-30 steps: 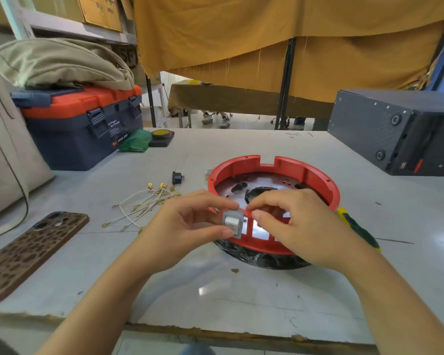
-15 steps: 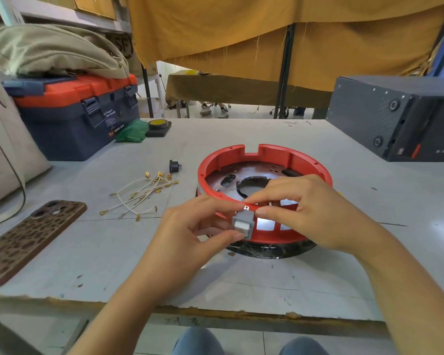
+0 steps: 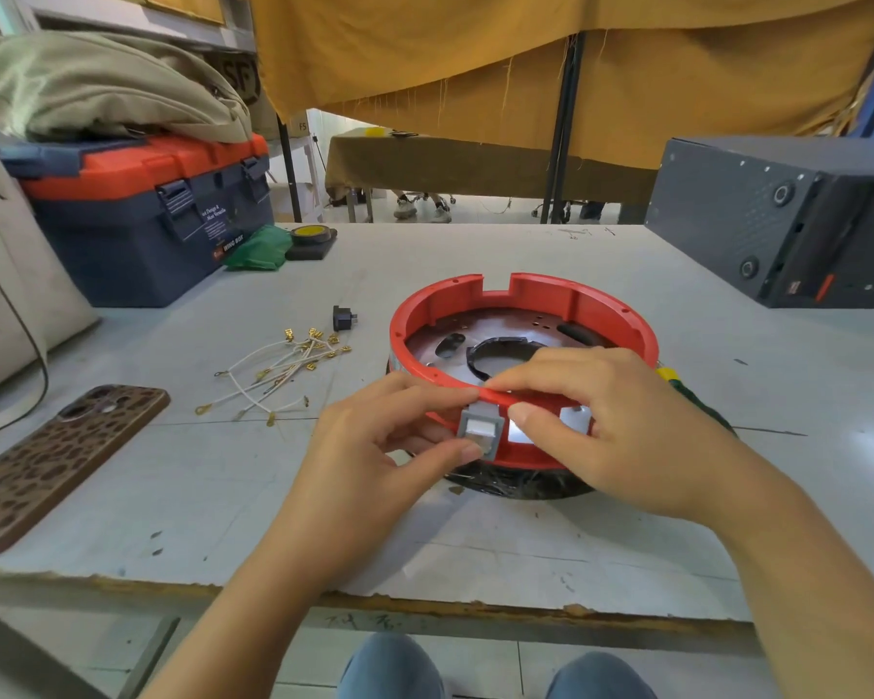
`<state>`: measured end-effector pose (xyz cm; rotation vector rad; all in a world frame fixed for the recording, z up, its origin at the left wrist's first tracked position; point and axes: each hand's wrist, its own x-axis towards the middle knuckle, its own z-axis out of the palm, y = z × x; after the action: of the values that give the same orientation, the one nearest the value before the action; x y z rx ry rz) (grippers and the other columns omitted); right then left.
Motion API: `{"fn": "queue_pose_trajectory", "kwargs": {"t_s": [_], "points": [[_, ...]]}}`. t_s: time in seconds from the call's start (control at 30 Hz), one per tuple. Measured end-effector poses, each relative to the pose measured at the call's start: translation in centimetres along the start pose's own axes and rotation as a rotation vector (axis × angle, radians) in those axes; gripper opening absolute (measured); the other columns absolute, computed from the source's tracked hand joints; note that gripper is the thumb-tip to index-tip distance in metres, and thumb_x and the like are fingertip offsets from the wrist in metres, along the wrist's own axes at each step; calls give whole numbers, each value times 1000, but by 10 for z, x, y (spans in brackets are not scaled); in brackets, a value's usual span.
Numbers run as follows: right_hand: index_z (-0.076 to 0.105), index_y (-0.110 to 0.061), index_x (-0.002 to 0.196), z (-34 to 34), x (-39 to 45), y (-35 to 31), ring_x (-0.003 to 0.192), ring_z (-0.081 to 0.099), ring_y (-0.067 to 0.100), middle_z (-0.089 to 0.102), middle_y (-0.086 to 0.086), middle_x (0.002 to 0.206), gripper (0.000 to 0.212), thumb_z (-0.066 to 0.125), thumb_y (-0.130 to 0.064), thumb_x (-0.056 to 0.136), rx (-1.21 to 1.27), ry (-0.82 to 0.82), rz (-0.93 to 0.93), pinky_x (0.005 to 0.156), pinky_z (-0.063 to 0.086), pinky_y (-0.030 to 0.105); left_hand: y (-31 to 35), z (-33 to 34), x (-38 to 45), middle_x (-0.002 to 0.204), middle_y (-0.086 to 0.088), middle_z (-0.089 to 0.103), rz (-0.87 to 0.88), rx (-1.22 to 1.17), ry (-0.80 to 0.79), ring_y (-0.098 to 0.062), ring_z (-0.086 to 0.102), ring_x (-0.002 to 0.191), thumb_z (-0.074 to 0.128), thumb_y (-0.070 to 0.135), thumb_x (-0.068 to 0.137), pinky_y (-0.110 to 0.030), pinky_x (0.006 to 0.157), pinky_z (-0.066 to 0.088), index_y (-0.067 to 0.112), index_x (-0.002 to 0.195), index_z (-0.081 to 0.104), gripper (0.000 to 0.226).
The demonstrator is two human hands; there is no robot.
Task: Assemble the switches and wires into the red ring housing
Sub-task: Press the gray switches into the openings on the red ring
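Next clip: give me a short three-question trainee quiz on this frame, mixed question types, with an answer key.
1. True or false: the grey switch sits at the near wall of the red ring housing.
2. Which hand pinches the grey switch? A) left hand B) right hand C) neither
3. Fill in: the loose white wires lie on the table to the ____ of the housing, beside a small black switch.

Key: 1 true; 2 A; 3 left.
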<state>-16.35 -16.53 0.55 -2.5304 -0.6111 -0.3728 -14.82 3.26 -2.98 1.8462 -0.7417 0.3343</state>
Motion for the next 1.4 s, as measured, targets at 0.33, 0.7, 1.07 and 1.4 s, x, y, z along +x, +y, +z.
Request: {"fn": "queue_pose_trajectory", "kwargs": {"t_s": [0.33,0.7,1.07,1.4], "points": [[64,-33,109,11,-2,-4,88,52,-2,64,-18,95,38,58,-53,77,-68,64,39,75,42,11,2,1,4,77,12,64,102,191,23,-8,62,73,75,13,76,-17,67,51,28,105,66,34],[66,-31,108,10,-1,-6,87,53,-2,63,-23,90,46,53,-55,71,-60,65,78,72,40,12,-11,-19,19,121,18,53,70,376,-135,-2,43,118,63,55,75,-18,101,33,34,115,62,45],[65,-32,100,9,-2,-6,95,46,-12,50,-34,78,32,58,-50,75,-43,67,66,76,38,6,-23,-17,28,104,24,60,3,194,-171,-2,47,111,62,43,78,-10,93,33,44,102,65,24],[69,-34,93,2,0,-4,92,54,-7,65,-22,84,31,53,-52,73,83,29,121,77,42,9,-24,-16,27,103,23,60,1,149,-160,-5,48,111,56,51,76,-8,92,33,45,99,66,26]]}}
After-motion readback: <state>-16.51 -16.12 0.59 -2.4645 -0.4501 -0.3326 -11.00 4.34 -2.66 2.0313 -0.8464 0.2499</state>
